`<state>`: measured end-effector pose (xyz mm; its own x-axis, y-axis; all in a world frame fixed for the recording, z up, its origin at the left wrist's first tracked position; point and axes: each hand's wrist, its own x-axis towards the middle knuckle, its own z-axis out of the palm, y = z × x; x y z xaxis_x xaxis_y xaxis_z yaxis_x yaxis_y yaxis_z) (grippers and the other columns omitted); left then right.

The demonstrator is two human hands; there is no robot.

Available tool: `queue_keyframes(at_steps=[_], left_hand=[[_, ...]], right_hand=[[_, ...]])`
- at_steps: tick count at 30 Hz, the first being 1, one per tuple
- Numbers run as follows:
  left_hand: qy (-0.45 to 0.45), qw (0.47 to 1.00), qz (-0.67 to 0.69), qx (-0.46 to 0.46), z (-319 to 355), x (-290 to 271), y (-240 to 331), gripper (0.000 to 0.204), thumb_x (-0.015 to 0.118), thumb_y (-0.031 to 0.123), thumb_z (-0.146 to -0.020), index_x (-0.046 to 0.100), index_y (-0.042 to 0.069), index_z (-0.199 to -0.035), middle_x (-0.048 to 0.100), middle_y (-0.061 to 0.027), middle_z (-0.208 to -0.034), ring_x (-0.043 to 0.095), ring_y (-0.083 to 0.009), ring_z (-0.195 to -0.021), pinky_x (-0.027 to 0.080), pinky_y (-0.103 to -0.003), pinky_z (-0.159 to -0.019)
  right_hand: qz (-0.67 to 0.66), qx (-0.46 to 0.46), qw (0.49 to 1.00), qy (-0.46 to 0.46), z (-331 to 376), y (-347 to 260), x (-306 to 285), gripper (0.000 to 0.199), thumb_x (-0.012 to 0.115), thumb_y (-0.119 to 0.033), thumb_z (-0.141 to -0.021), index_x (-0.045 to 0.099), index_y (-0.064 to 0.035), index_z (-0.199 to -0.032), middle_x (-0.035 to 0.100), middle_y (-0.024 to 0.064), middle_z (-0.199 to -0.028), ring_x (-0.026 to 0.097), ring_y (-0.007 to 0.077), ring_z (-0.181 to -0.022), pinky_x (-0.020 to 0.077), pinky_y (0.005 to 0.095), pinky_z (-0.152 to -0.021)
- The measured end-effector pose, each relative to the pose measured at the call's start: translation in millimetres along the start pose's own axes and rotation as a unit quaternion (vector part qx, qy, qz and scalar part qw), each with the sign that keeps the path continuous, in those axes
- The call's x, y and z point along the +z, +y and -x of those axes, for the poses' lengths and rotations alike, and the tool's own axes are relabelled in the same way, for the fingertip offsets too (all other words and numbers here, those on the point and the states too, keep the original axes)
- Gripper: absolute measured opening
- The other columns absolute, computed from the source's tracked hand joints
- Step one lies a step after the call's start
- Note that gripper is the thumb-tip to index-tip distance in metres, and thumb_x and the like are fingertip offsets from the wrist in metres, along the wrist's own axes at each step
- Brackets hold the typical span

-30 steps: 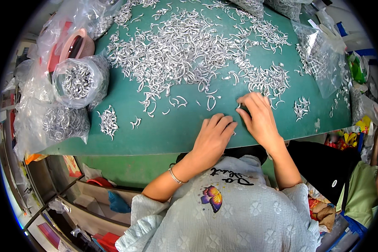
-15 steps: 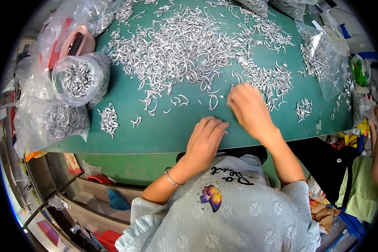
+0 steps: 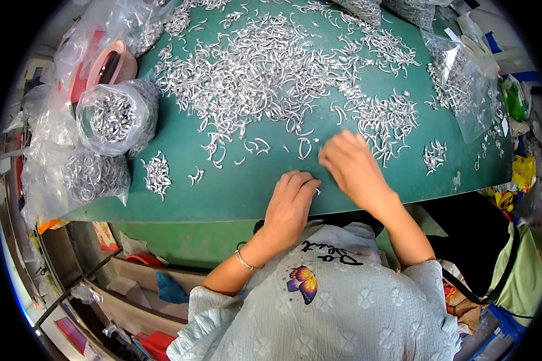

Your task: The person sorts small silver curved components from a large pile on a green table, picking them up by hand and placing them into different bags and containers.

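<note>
- At a green worktable [image 3: 235, 186], your left hand [image 3: 290, 201] rests palm-down near the front edge, fingers curled loosely over the mat; whether it pins a piece beneath them cannot be told from above.
- Your right hand [image 3: 350, 165] reaches just past it, fingers bent toward the near fringe of the spread of curved silver metal pieces [image 3: 265, 66]; its grip is hidden under the knuckles, so what it holds, if anything, cannot be told.
- A few loose pieces [image 3: 304, 147] lie just beside your right fingertips, apart from the main spread that covers the middle and far side of the table.
- A small gathered pile [image 3: 156, 174] sits well to your left, near two clear bags of the same pieces [image 3: 111, 120].
- Judged from this, you are at the picking-out stage: drawing single pieces off the heap's edge.
- The next move calls for a fine pinch on one thin hook without dragging its tangled neighbours along.
</note>
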<state>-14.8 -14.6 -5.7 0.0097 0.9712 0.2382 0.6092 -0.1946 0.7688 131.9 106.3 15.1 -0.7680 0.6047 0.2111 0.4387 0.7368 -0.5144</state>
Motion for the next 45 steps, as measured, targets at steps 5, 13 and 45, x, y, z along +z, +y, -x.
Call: queue_keyframes(at_steps=[5, 13, 45], left_hand=[[0.028, 0.998, -0.056, -0.011, -11, -3, 16, 0.039, 0.065, -0.006, -0.077, 0.061, 0.001, -0.115, 0.054, -0.0112, -0.118, 0.054, -0.0326, -0.103, 0.043, -0.043, -0.089], [-0.045, 0.998, -0.027, 0.030, -5, -4, 3, 0.030, 0.065, -0.005, -0.076, 0.063, 0.001, -0.106, 0.056, -0.0125, -0.104, 0.054, -0.0317, -0.099, 0.044, -0.041, -0.085], [-0.028, 0.999, -0.034, -0.004, 2, -15, 9, 0.030, 0.065, -0.007, -0.077, 0.063, 0.000, -0.106, 0.056, -0.0141, -0.110, 0.053, -0.0343, -0.104, 0.045, -0.042, -0.088]], right_hand=[[-0.109, -0.007, 0.994, -0.031, 14, 0, -17, 0.014, 0.069, -0.009, -0.078, 0.062, -0.0045, -0.090, 0.058, 0.0091, -0.096, 0.052, 0.0283, -0.098, 0.0395, 0.0377, -0.084], [0.089, 0.017, 0.995, 0.028, -1, 30, -14, 0.037, 0.071, -0.013, -0.079, 0.057, -0.0087, -0.113, 0.050, 0.0115, -0.129, 0.047, 0.0314, -0.122, 0.0328, 0.0454, -0.103], [0.221, 0.120, 0.961, 0.112, -62, 27, -24, 0.031, 0.073, -0.019, -0.078, 0.066, -0.0061, -0.105, 0.051, 0.0157, -0.128, 0.046, 0.0340, -0.118, 0.0384, 0.0464, -0.093]])
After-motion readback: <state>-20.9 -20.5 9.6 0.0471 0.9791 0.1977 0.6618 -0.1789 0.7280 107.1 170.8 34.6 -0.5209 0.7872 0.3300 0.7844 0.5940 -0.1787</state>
